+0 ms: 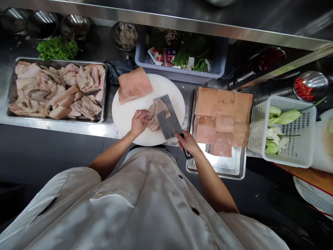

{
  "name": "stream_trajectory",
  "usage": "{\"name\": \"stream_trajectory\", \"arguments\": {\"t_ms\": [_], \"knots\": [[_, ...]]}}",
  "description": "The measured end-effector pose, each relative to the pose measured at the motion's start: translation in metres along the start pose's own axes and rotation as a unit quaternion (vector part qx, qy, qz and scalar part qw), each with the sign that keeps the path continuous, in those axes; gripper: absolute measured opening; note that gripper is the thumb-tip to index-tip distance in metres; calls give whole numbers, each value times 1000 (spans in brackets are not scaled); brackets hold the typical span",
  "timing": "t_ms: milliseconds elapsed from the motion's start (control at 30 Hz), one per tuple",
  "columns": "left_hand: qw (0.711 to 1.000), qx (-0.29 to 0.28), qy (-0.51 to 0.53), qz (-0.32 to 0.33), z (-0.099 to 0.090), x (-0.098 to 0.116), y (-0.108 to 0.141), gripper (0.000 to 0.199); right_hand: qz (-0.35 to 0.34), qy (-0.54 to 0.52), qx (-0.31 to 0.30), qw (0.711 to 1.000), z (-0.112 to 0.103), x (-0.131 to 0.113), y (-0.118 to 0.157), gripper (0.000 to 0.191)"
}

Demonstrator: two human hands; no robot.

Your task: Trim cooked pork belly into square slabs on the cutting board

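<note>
My right hand point(187, 143) is wrapped round the black handle of a cleaver point(170, 119). The wide blade lies over the right side of a piece of cooked meat point(154, 119), and a flat scrap of meat point(161, 106) rests on the steel. At the left edge of the meat, my left hand point(140, 122) is closed, with curled fingers against it; the fingertips are partly hidden. Both hands work over a round white cutting board point(123, 119). A square slab of pork with its skin up point(135, 85) sits at the board's back left.
To the left stands a metal tray point(103, 104) of meat pieces. On the right, another tray point(241, 166) holds stacked skin-on pork squares point(225, 121), beside a white basket point(291, 156) of green vegetables. Behind the board are a grey bin point(179, 73) of scraps and a bowl of garlic point(127, 36).
</note>
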State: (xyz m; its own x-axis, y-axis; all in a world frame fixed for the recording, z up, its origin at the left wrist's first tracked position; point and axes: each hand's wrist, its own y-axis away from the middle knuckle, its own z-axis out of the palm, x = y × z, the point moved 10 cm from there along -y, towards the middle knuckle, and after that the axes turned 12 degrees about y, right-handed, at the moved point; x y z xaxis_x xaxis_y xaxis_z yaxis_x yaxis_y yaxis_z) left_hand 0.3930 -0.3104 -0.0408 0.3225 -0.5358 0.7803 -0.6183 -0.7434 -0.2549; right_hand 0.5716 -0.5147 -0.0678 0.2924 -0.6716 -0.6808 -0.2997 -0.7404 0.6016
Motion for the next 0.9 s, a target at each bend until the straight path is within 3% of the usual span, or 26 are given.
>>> {"name": "stream_trajectory", "arguments": {"t_ms": [133, 200, 367, 567, 767, 900], "knots": [[1000, 1, -6, -4, 2, 0, 0, 22, 7, -22, 15, 1000, 0, -25, -44, 39], [1000, 6, -5, 0, 1, 1, 1, 22, 1, -18, 16, 1000, 1, -22, -36, 39], [1000, 14, -8, -12, 0, -2, 3, 20, -11, 19, -11, 1000, 10, 6, 14, 35], [1000, 7, 2, -3, 0, -3, 4, 21, -22, 11, 12, 1000, 13, -17, -22, 36], [999, 35, 17, -1, -5, -4, 7, 16, -32, 39, -7, 999, 22, 1, 11, 36], [999, 34, 7, -2, -5, -4, 6, 16, -40, 46, 4, 998, 23, -13, -10, 35]]}}
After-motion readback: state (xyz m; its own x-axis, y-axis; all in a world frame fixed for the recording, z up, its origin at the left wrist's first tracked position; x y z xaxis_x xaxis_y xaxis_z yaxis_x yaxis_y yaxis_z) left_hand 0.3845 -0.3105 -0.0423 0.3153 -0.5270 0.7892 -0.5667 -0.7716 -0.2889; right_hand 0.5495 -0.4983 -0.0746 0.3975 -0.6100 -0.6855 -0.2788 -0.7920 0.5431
